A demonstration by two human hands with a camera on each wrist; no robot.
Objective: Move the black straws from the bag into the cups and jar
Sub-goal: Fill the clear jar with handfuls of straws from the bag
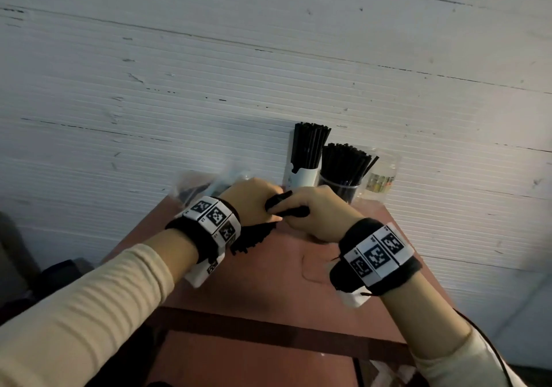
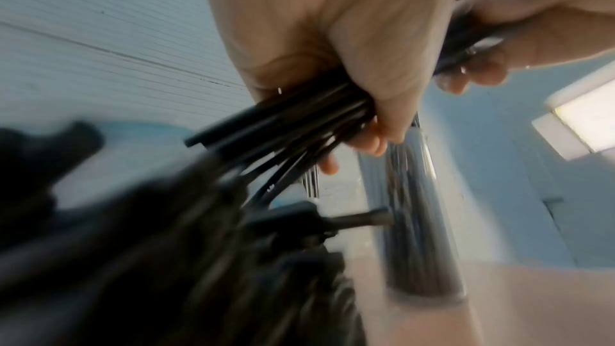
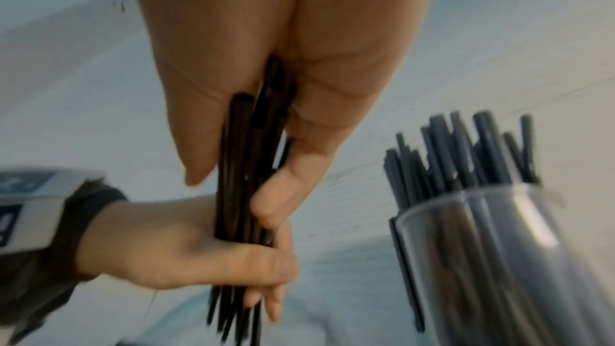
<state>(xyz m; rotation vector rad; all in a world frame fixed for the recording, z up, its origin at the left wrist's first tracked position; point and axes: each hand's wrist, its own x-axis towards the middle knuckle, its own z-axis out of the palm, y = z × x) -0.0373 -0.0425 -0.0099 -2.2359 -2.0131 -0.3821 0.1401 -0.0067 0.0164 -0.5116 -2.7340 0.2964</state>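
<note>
Both hands meet over the far part of the table and hold one bundle of black straws point(image 1: 287, 208) between them. My left hand point(image 1: 254, 200) grips the bundle, whose ends fan out below the wrist point(image 1: 254, 239). My right hand point(image 1: 310, 212) curls round the other end. In the left wrist view the left hand point(image 2: 362, 83) clamps the straws point(image 2: 283, 128). The right wrist view has the right hand point(image 3: 299, 157) pinching the straws point(image 3: 239, 167) above the left hand point(image 3: 199, 254). A white cup point(image 1: 301, 179) and a clear cup point(image 1: 340, 188) stand full of straws. The clear jar point(image 1: 380, 174) stands right of them.
The crumpled clear bag point(image 1: 197, 185) lies at the table's far left corner, behind my left wrist. The reddish-brown table point(image 1: 283, 282) is small and stands against a white ribbed wall point(image 1: 268, 58). The clear cup point(image 3: 499, 246) is close to the right hand.
</note>
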